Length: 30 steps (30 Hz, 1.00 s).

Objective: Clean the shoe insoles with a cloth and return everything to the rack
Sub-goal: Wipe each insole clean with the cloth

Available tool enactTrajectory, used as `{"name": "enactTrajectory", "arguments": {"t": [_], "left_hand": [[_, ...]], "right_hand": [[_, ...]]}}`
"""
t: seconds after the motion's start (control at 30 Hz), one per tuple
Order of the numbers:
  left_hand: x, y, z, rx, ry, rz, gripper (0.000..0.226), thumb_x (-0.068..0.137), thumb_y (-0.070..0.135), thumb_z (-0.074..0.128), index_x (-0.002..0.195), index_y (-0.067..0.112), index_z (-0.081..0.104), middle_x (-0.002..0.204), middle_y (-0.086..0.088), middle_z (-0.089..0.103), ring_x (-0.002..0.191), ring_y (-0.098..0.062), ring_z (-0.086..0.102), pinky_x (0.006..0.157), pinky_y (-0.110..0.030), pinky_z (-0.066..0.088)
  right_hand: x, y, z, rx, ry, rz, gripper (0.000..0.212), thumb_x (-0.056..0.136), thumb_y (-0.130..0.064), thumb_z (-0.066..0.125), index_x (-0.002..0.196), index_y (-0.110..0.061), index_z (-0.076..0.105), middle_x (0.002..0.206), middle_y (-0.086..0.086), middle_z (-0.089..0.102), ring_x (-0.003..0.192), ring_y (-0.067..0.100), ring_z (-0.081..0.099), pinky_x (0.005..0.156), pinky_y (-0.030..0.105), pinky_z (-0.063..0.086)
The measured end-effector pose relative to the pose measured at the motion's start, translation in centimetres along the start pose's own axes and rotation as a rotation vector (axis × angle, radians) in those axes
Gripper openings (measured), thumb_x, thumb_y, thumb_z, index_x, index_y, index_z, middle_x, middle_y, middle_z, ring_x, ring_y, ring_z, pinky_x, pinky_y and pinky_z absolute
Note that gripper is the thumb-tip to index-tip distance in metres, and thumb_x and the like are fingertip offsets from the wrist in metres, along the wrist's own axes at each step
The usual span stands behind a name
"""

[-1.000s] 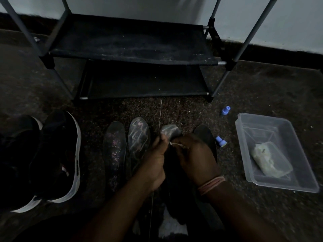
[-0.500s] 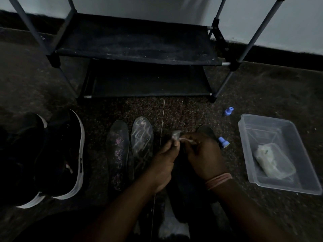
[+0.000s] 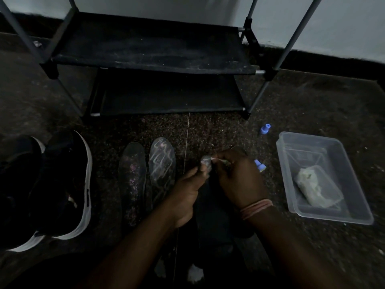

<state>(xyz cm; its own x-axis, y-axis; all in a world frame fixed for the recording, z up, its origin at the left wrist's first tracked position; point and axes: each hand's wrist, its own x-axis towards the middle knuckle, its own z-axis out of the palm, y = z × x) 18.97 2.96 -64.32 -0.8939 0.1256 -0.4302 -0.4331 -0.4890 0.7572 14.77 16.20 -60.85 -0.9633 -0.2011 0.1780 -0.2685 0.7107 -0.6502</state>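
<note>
My left hand grips the grey toe end of an insole, and my right hand pinches its pale edge from the right. Only a small tip of this insole shows between the fingers. Under both hands lies a black shoe, mostly hidden in the dark. Two more insoles lie flat on the floor to the left: a dark speckled one and a grey one with pale streaks. A crumpled pale cloth sits in a clear plastic tub at the right.
The black two-shelf shoe rack stands ahead against the wall, with nothing on its shelves. A pair of black shoes with white soles sits at the far left. Two small blue caps lie on the floor near the tub.
Less of the grey insole tip shows than a second ago; it has sunk lower between my fingers. Both hands stay together over the black shoe.
</note>
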Motion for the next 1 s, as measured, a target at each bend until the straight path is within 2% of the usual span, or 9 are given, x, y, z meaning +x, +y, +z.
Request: {"name": "enactTrajectory", "arguments": {"t": [0.1, 0.17, 0.27, 0.33, 0.4, 0.57, 0.7, 0.87, 1.0], "left_hand": [[0.0, 0.1, -0.4, 0.003, -0.011, 0.013, 0.035, 0.108, 0.027, 0.039, 0.128, 0.011, 0.062, 0.119, -0.006, 0.074, 0.108, -0.014, 0.071, 0.081, -0.023, 0.058], [-0.1, 0.1, -0.1, 0.024, -0.023, 0.018, 0.035, 0.108, 0.026, 0.04, 0.132, 0.012, 0.061, 0.125, -0.004, 0.072, 0.117, -0.014, 0.066, 0.092, -0.026, 0.056], [0.3, -0.5, 0.0, 0.047, 0.0, 0.007, 0.043, 0.104, 0.033, 0.052, 0.141, 0.012, 0.056, 0.141, -0.006, 0.061, 0.136, -0.021, 0.052, 0.119, -0.044, 0.035], [0.5, -0.7, -0.3, 0.025, -0.019, -0.018, 0.053, 0.096, 0.045, 0.06, 0.141, 0.016, 0.057, 0.142, -0.007, 0.06, 0.138, -0.025, 0.049, 0.121, -0.051, 0.03], [0.5, -0.7, -0.6, 0.009, -0.014, -0.024, 0.047, 0.099, 0.043, 0.056, 0.139, 0.017, 0.059, 0.139, -0.009, 0.062, 0.136, -0.027, 0.052, 0.119, -0.052, 0.033], [-0.1, -0.6, 0.4, 0.083, -0.07, -0.004, 0.036, 0.108, 0.023, 0.04, 0.138, 0.015, 0.057, 0.138, -0.003, 0.063, 0.133, -0.015, 0.054, 0.117, -0.038, 0.037], [0.2, -0.5, 0.0, 0.106, -0.084, 0.006, 0.033, 0.107, 0.017, 0.041, 0.137, 0.02, 0.056, 0.138, -0.005, 0.063, 0.13, -0.016, 0.057, 0.111, -0.034, 0.044], [0.1, -0.9, 0.4, 0.277, -0.162, 0.083, 0.051, 0.104, 0.0, 0.041, 0.144, 0.031, 0.036, 0.147, 0.013, 0.049, 0.132, 0.009, 0.046, 0.107, -0.014, 0.039], [0.2, -0.8, -0.1, 0.217, -0.145, 0.085, 0.049, 0.1, -0.005, 0.046, 0.139, 0.026, 0.047, 0.136, 0.011, 0.061, 0.13, -0.003, 0.053, 0.101, -0.02, 0.046]], "right_hand": [[-0.2, -0.4, 0.4, 0.068, -0.124, 0.036, 0.019, 0.085, -0.013, 0.067, 0.091, -0.028, 0.076, 0.089, -0.014, 0.073, 0.084, 0.001, 0.066, 0.08, 0.03, 0.054], [-0.1, -0.2, 0.2, 0.03, -0.06, 0.055, 0.017, 0.084, -0.014, 0.066, 0.088, -0.029, 0.074, 0.085, -0.018, 0.068, 0.082, 0.004, 0.066, 0.08, 0.035, 0.055], [0.1, 0.1, -0.3, 0.008, 0.031, 0.068, 0.013, 0.085, -0.018, 0.061, 0.085, -0.026, 0.072, 0.085, -0.009, 0.069, 0.084, 0.016, 0.066, 0.078, 0.044, 0.054], [0.0, 0.1, 0.1, -0.027, 0.006, 0.046, 0.015, 0.085, -0.028, 0.057, 0.086, -0.028, 0.072, 0.085, -0.008, 0.07, 0.085, 0.016, 0.065, 0.079, 0.044, 0.054], [-0.1, 0.1, 0.6, -0.009, -0.071, 0.052, 0.015, 0.085, -0.035, 0.058, 0.09, -0.034, 0.072, 0.084, -0.013, 0.071, 0.083, 0.007, 0.066, 0.078, 0.039, 0.055], [0.2, 1.1, 0.4, -0.027, 0.01, 0.125, 0.012, 0.084, -0.038, 0.058, 0.095, -0.039, 0.062, 0.091, -0.004, 0.066, 0.087, 0.015, 0.064, 0.08, 0.042, 0.054], [0.2, -0.2, 0.2, 0.019, -0.115, 0.051, 0.009, 0.085, -0.029, 0.062, 0.088, -0.033, 0.07, 0.086, -0.014, 0.069, 0.085, 0.004, 0.065, 0.079, 0.039, 0.054], [0.1, 0.4, -0.3, -0.025, -0.045, 0.04, 0.015, 0.077, -0.021, 0.057, 0.081, -0.03, 0.069, 0.084, -0.014, 0.064, 0.086, 0.014, 0.062, 0.08, 0.045, 0.052], [0.1, -0.2, 0.1, 0.039, -0.143, -0.017, 0.015, 0.082, -0.018, 0.06, 0.087, -0.025, 0.072, 0.089, -0.009, 0.067, 0.086, 0.006, 0.062, 0.081, 0.033, 0.051]]}}
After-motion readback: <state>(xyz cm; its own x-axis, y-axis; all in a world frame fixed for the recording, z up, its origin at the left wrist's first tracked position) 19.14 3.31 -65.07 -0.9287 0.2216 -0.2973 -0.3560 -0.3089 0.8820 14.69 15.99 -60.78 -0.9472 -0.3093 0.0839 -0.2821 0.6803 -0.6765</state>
